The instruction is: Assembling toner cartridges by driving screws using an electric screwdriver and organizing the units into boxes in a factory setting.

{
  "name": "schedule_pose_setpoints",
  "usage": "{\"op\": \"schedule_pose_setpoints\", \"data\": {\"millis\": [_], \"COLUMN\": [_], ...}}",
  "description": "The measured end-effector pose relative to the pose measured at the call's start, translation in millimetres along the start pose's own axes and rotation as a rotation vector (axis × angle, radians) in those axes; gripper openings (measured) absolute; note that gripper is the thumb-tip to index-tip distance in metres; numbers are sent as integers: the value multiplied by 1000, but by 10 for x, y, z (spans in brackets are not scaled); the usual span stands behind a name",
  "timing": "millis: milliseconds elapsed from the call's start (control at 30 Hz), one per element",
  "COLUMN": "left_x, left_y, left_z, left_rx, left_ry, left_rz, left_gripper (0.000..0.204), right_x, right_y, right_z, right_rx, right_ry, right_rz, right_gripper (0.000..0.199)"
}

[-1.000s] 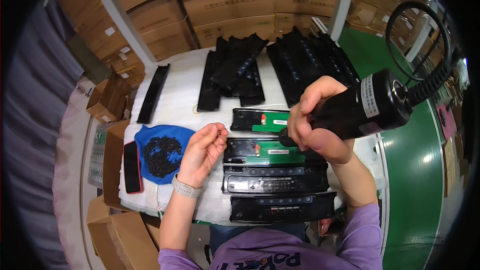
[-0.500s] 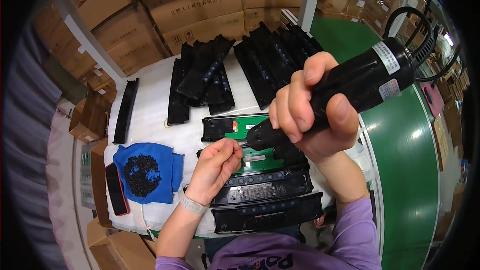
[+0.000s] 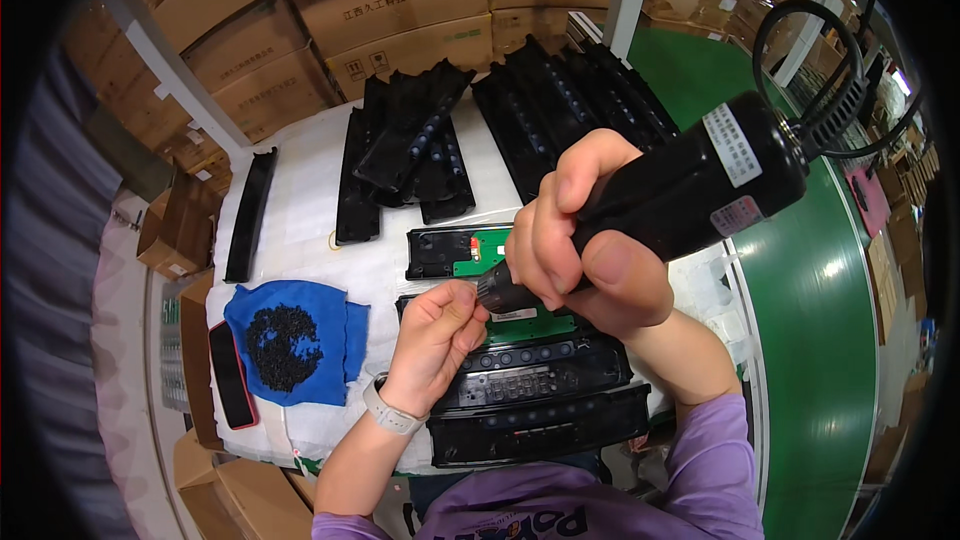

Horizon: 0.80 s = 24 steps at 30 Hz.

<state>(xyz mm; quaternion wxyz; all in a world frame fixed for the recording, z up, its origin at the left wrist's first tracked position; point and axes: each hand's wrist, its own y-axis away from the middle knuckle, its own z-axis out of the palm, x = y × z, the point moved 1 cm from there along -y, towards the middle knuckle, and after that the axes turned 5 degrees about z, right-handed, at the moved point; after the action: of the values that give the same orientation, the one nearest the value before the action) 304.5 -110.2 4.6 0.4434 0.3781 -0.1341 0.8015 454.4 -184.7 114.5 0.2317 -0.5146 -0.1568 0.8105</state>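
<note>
Listing what we find on the white-covered bench (image 3: 300,170), hands first. Right hand (image 3: 615,270): fingers and thumb wrapped round a black power screwdriver (image 3: 670,190), its nose turned toward the bench's left edge. Left hand (image 3: 435,335): thumb and fingertips pinched together at that nose; whether they hold a small piece, we cannot tell. Under and near the hands, we count four black casings in a row running to the near edge: the farthest casing (image 3: 437,252) shows a green board, the second, partly hidden, shows another green board (image 3: 530,328), and the nearest casing (image 3: 540,430) lies at the near edge. Toward the near left corner: one blue cloth (image 3: 345,340) bearing a heap of small black pieces (image 3: 283,348); beside it, one red-edged phone (image 3: 232,377). Toward the far left corner: one lone black strip (image 3: 250,215). Toward the far edge: a crossed pile of black strips (image 3: 410,150).
</note>
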Motion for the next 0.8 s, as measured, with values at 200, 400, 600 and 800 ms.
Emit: {"op": "schedule_pose_setpoints", "data": {"millis": [200, 400, 600, 800], "left_x": [34, 164, 259, 361], "left_y": [27, 21, 7, 25], "left_z": [29, 53, -113, -82], "left_rx": [86, 221, 160, 164], "left_ry": [-65, -519, -571, -659], "left_rz": [-26, 127, 192, 204], "left_gripper": [27, 39, 15, 20], "right_x": [59, 14, -11, -7], "right_y": [-4, -19, 43, 113], "right_z": [-17, -57, -292, -528], "right_rx": [31, 158, 295, 354], "right_ry": [-24, -53, 311, 436], "right_rz": [-41, -22, -16, 18], "right_gripper": [34, 27, 23, 21]}}
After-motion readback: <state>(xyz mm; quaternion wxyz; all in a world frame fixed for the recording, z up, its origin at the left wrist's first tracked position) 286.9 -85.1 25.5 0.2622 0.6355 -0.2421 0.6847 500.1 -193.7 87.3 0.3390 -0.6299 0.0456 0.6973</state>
